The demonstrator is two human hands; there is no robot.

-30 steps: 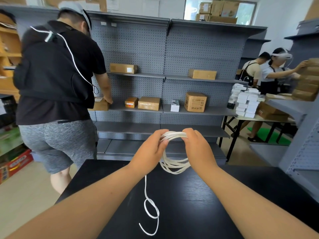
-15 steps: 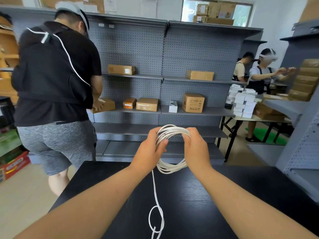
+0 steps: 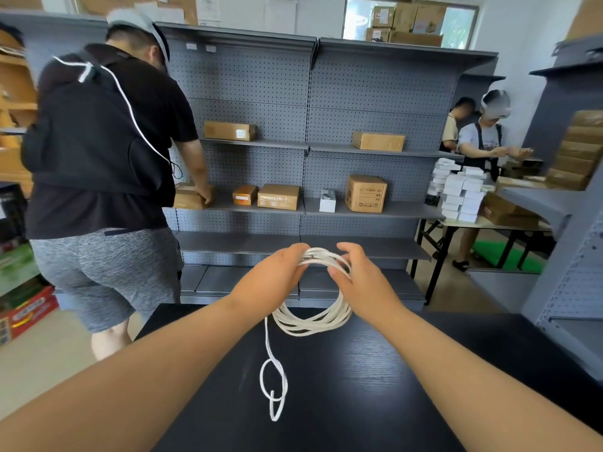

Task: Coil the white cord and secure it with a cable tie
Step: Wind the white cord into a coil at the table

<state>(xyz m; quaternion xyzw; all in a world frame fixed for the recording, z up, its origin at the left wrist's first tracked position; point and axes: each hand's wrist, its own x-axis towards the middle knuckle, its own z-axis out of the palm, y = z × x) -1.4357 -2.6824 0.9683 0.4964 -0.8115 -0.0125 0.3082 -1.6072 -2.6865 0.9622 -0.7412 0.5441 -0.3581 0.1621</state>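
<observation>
The white cord point(image 3: 313, 321) is wound into a round coil of several loops, held upright above the far part of the black table point(image 3: 375, 386). My left hand point(image 3: 270, 278) grips the coil's upper left side. My right hand point(image 3: 362, 282) pinches the loops on the upper right with thumb and fingers. A loose tail of the cord hangs from the coil's left side and ends in a small loop point(image 3: 274, 386) lying on the table. I see no cable tie.
A person in a black shirt point(image 3: 98, 164) stands at the table's far left, facing grey shelves point(image 3: 306, 148) with cardboard boxes. Two more people point(image 3: 483, 138) work at a table at the right. A grey shelf unit point(image 3: 574, 288) stands close on the right.
The coil has opened into a wider ring and its bottom hangs lower. The loose tail has been drawn up, leaving less cord on the table. The person at left bent toward the shelf.
</observation>
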